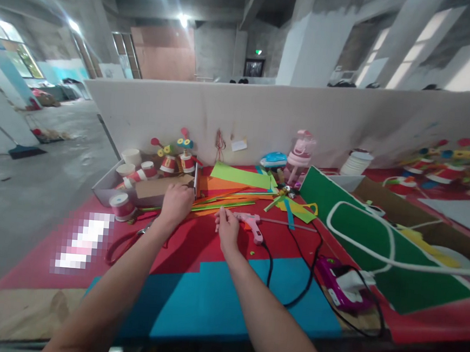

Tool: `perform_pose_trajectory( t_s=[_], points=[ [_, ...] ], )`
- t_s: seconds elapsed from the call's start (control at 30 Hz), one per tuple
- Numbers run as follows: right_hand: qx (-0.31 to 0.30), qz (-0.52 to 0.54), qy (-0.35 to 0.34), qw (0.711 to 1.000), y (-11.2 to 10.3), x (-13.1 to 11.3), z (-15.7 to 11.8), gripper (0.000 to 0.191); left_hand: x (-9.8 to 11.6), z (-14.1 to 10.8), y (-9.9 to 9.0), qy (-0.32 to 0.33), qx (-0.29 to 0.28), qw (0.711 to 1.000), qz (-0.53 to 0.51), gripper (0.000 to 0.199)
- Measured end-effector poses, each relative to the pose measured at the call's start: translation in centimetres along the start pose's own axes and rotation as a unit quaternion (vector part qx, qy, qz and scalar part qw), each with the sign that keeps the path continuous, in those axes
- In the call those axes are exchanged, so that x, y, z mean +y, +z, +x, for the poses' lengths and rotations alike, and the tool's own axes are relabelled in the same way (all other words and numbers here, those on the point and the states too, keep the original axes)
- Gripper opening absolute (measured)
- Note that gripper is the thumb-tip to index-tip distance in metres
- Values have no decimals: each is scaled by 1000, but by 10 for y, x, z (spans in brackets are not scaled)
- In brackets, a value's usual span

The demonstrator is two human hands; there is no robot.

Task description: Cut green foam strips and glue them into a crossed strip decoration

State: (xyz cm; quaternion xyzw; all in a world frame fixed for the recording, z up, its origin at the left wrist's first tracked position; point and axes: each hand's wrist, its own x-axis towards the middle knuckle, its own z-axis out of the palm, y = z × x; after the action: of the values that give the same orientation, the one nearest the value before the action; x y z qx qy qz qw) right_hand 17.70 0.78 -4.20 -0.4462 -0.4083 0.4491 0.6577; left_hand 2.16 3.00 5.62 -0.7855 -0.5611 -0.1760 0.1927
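Note:
My left hand (177, 203) is closed, its fingers curled down beside the right end of an open box (106, 190). What it grips, if anything, is hidden. My right hand (228, 228) has its thumb and fingers pressed together; anything in the pinch is too small to name. Just right of it lies a pink glue gun (252, 224) with a black cord. Thin green and orange paper strips (227, 203) spread beyond both hands. Red-handled scissors (126, 242) rest under my left forearm. A red and white paper cup (122, 208) lies left of my left hand.
Finished cup figures (185, 160) stand at the back left. A blue sheet (180, 302) covers the front of the red tabletop. On the right are a green-sided box (348, 234), a purple power strip (342, 287) and a looped white cable. A white partition (264, 113) closes the back.

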Motion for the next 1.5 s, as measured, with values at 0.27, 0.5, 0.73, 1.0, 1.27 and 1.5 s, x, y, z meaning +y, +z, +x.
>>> perform_pose_trajectory(
  t_s=[0.27, 0.5, 0.73, 1.0, 1.27, 1.5],
  points=[
    [1, 12, 17, 1000, 0, -2, -1, 46, -2, -15, 0, 71, 66, 995, 9, 27],
    [-17, -30, -1, 999, -1, -1, -1, 45, 13, -15, 56, 86, -151, 985, -1, 19],
    [-43, -69, 5, 997, 1, 6, 2, 42, 33, 3, 64, 9, -149, 989, -1, 24],
    [-49, -305, -195, 931, -19, -50, -17, 32, 36, -36, 22, -92, -111, 989, -29, 26],
    [-41, -669, 16, 742, -102, -77, -8, 31, 37, -67, 21, -104, -124, 973, -163, 14],
    [-32, -698, 63, 712, -109, -70, -3, 35, 35, -66, 21, -112, -171, 969, -138, 22]
  ],
)
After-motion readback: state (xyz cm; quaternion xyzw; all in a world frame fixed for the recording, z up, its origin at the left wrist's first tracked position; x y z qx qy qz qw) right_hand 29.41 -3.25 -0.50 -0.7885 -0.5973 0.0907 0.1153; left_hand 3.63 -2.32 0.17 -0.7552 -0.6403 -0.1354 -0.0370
